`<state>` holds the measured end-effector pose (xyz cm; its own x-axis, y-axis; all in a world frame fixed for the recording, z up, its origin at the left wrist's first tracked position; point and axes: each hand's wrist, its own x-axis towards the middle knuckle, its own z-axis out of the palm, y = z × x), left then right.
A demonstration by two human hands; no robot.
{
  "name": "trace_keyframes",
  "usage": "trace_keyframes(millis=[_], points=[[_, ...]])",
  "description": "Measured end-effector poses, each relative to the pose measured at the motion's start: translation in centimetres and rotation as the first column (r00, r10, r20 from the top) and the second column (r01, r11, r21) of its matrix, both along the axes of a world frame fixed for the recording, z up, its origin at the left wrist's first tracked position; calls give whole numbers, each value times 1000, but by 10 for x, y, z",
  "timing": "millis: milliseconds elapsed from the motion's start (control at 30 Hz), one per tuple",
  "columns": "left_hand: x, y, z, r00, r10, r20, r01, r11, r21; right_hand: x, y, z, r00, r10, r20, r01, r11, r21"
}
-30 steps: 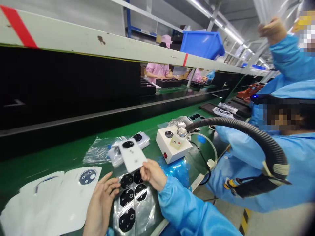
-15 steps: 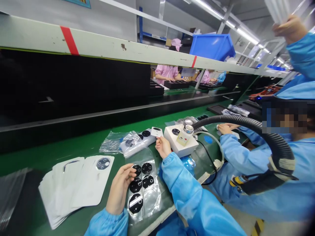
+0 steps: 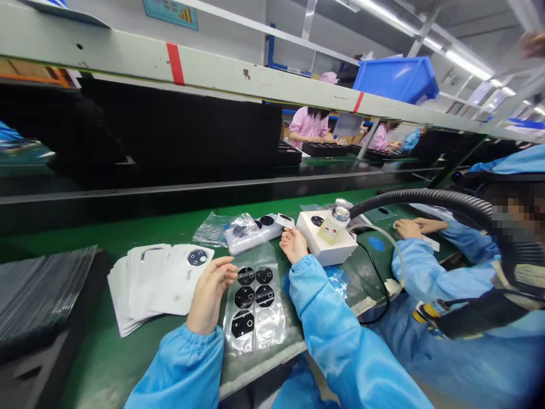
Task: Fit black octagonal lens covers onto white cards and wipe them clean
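My left hand [image 3: 213, 287] is open, its fingers loosely curved and stretched out beside the upper left edge of a clear plastic sheet [image 3: 268, 329]. Several black octagonal lens-cover pieces [image 3: 244, 297] sit in that sheet. My right hand [image 3: 293, 245] is closed at the lower edge of a small white card [image 3: 285, 221] with a dark oval on it. Just behind the card lie clear-wrapped packs [image 3: 242, 237] with black pieces showing. To the left, white phone back panels [image 3: 179, 289] are fanned out; the top one carries a dark camera plate.
A white box [image 3: 336, 253] bears a pump bottle [image 3: 334, 224] with yellowish liquid. A black ribbed hose [image 3: 426, 197] arches over the bench on the right, near a co-worker's hands [image 3: 411, 228]. Grey thin sheets [image 3: 46, 289] stand in a rack at left.
The view has swung left, so the bench things appear further right and higher. My left fingertips have shifted off the upper left black piece. My right hand stays at the card.
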<state>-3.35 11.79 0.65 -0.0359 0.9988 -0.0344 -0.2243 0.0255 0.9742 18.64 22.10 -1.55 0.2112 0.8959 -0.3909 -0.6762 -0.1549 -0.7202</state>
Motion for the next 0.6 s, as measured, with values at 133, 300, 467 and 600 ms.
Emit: trace_keyframes(millis=[133, 300, 467, 600], points=[[-32, 1, 4, 964, 124, -235, -108, 991, 78, -4, -7, 3, 998, 58, -6, -58, 998, 15], [-75, 5, -3, 696, 290, -658, -209, 957, 200, -7, -23, 1, 988, 155, 8, -155, 987, 47], [-71, 12, -24, 324, 268, -907, -152, 961, 230, -13, -49, 1, 957, 261, 123, -274, 956, 103], [-62, 11, -28, 109, 225, -968, -136, 968, 209, -12, -77, 2, 903, 341, 263, -385, 912, 143]])
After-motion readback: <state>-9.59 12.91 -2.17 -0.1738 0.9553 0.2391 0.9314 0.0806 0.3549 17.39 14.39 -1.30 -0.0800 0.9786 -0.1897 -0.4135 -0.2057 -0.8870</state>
